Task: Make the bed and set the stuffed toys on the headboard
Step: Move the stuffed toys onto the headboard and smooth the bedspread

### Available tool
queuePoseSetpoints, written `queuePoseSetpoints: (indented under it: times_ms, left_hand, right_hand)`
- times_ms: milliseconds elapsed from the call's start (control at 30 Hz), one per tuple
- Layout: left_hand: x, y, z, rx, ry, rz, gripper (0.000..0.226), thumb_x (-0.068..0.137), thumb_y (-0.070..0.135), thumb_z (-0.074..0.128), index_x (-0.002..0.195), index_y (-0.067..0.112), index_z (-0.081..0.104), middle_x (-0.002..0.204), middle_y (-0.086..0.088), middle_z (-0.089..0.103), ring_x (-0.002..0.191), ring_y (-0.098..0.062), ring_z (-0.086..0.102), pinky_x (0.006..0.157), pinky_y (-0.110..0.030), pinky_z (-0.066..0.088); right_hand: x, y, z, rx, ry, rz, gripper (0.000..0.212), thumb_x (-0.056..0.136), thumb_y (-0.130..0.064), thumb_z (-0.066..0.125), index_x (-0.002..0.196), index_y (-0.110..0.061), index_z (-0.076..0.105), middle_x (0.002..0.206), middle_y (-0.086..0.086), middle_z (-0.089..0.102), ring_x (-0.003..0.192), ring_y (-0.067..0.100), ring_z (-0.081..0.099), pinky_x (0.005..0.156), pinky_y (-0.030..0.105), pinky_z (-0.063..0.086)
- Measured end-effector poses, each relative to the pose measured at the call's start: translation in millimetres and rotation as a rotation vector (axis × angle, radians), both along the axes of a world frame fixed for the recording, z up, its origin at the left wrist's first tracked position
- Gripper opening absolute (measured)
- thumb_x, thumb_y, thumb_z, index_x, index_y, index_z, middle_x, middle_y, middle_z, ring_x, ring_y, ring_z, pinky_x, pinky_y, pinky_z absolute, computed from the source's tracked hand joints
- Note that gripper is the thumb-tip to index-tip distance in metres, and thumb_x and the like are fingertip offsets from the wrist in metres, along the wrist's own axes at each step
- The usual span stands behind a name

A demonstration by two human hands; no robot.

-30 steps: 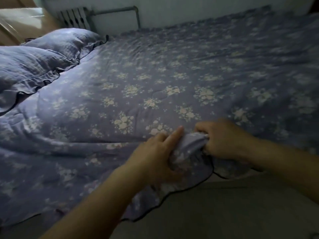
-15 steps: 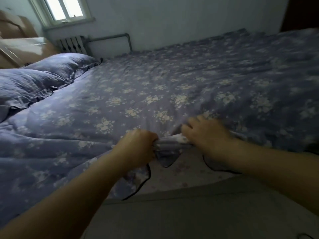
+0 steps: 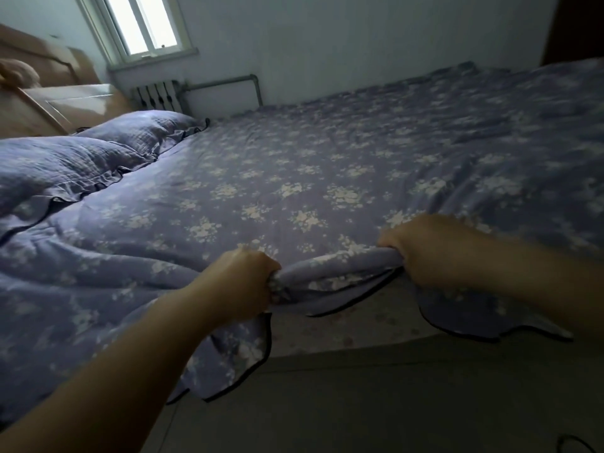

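At the near edge of the bed, the left hand (image 3: 243,282) and right hand (image 3: 421,248) each grip the bunched hem of the floral duvet (image 3: 294,178). Two pillows (image 3: 98,158) lie at the far left, before the wooden headboard (image 3: 49,103).

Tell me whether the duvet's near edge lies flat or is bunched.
Bunched: both the left hand and right hand grip the duvet edge, gathered between them.
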State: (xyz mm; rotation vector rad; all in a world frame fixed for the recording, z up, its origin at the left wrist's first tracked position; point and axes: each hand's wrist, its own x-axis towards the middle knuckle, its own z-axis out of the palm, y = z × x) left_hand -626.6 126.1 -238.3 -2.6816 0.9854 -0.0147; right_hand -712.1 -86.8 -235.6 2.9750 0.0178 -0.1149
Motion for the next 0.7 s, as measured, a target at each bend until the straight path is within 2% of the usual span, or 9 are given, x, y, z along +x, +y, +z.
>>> queuePoseSetpoints:
  times_ms: [100, 200, 300, 367, 433, 467, 533, 633, 700]
  left_hand:
    - [4.0, -1.1, -4.5, 0.045, 0.008, -0.002, 0.024, 0.090, 0.021, 0.051, 0.112, 0.019, 0.061, 0.119, -0.004, 0.062, 0.112, -0.023, 0.056, 0.082, -0.027, 0.041]
    - [7.2, -6.7, -21.9, 0.238, 0.039, -0.078, 0.028, 0.095, 0.023, 0.043, 0.119, 0.016, 0.056, 0.126, -0.005, 0.057, 0.117, -0.024, 0.053, 0.089, -0.028, 0.040]
    - [9.7, -4.1, -54.2, 0.409, 0.195, -0.136, 0.034, 0.097, 0.023, 0.041, 0.127, 0.012, 0.051, 0.133, -0.006, 0.053, 0.122, -0.025, 0.050, 0.098, -0.030, 0.037]
    - [14.3, 3.9, -73.2, 0.372, 0.400, -0.086, 0.047, 0.093, 0.024, 0.051, 0.139, 0.018, 0.041, 0.145, -0.001, 0.042, 0.131, -0.022, 0.042, 0.108, -0.030, 0.033]
    - [18.9, 11.7, -79.7, 0.255, 0.520, -0.001, 0.065, 0.090, 0.029, 0.057, 0.147, 0.029, 0.025, 0.154, 0.004, 0.027, 0.140, -0.019, 0.030, 0.114, -0.031, 0.026]
    - [23.0, 11.1, -81.2, 0.180, 0.531, 0.022, 0.069, 0.090, 0.032, 0.058, 0.148, 0.032, 0.021, 0.155, 0.005, 0.025, 0.140, -0.018, 0.029, 0.114, -0.031, 0.026]
    - [31.5, 6.8, -76.6, 0.055, 0.490, 0.023, 0.066, 0.091, 0.031, 0.057, 0.147, 0.032, 0.023, 0.154, 0.004, 0.028, 0.137, -0.018, 0.033, 0.111, -0.028, 0.029]
    - [38.8, -15.0, -68.1, -0.042, 0.397, -0.059, 0.059, 0.093, 0.030, 0.054, 0.146, 0.031, 0.028, 0.150, 0.001, 0.032, 0.133, -0.020, 0.038, 0.109, -0.031, 0.033]
    - [41.9, -34.6, -65.7, -0.075, 0.287, -0.129, 0.058, 0.093, 0.032, 0.053, 0.145, 0.032, 0.028, 0.153, 0.000, 0.024, 0.139, -0.022, 0.028, 0.114, -0.041, 0.026]
  right_hand:
    - [2.3, -1.1, -6.4, 0.038, 0.038, -0.006, 0.014, 0.087, -0.004, 0.049, 0.088, -0.017, 0.053, 0.082, 0.006, 0.055, 0.061, 0.014, 0.043, 0.047, 0.023, 0.028]
    - [4.3, -5.5, -20.4, 0.065, 0.098, 0.009, 0.012, 0.087, -0.008, 0.050, 0.084, -0.019, 0.054, 0.082, 0.005, 0.059, 0.063, 0.016, 0.046, 0.049, 0.024, 0.029]
    - [2.1, -5.6, -55.8, 0.079, 0.288, 0.041, 0.018, 0.086, -0.016, 0.052, 0.074, -0.027, 0.043, 0.085, -0.001, 0.057, 0.077, 0.018, 0.054, 0.064, 0.027, 0.041]
    - [-2.7, -7.2, -84.9, 0.127, 0.523, 0.017, 0.010, 0.082, -0.026, 0.059, 0.086, -0.031, 0.052, 0.098, -0.005, 0.059, 0.093, 0.020, 0.056, 0.078, 0.027, 0.046]
    - [-6.6, -12.2, -101.5, 0.183, 0.686, -0.043, 0.042, 0.077, -0.040, 0.067, 0.117, -0.037, 0.055, 0.119, -0.009, 0.058, 0.106, 0.017, 0.057, 0.093, 0.030, 0.047]
    - [-8.5, -17.7, -104.6, 0.226, 0.681, -0.075, 0.053, 0.074, -0.048, 0.068, 0.123, -0.038, 0.052, 0.125, -0.012, 0.056, 0.110, 0.015, 0.056, 0.098, 0.032, 0.046]
    - [-8.6, -28.9, -104.2, 0.274, 0.578, -0.072, 0.057, 0.073, -0.056, 0.066, 0.125, -0.037, 0.052, 0.127, -0.014, 0.056, 0.109, 0.011, 0.055, 0.099, 0.031, 0.045]
    - [-5.6, -49.3, -102.6, 0.273, 0.479, -0.121, 0.044, 0.084, -0.046, 0.063, 0.124, -0.029, 0.055, 0.124, -0.007, 0.057, 0.110, 0.014, 0.055, 0.094, 0.026, 0.045]
    - [-3.5, -63.6, -105.1, 0.257, 0.403, -0.155, 0.032, 0.087, -0.040, 0.062, 0.116, -0.026, 0.057, 0.114, -0.006, 0.059, 0.105, 0.016, 0.056, 0.083, 0.024, 0.045]
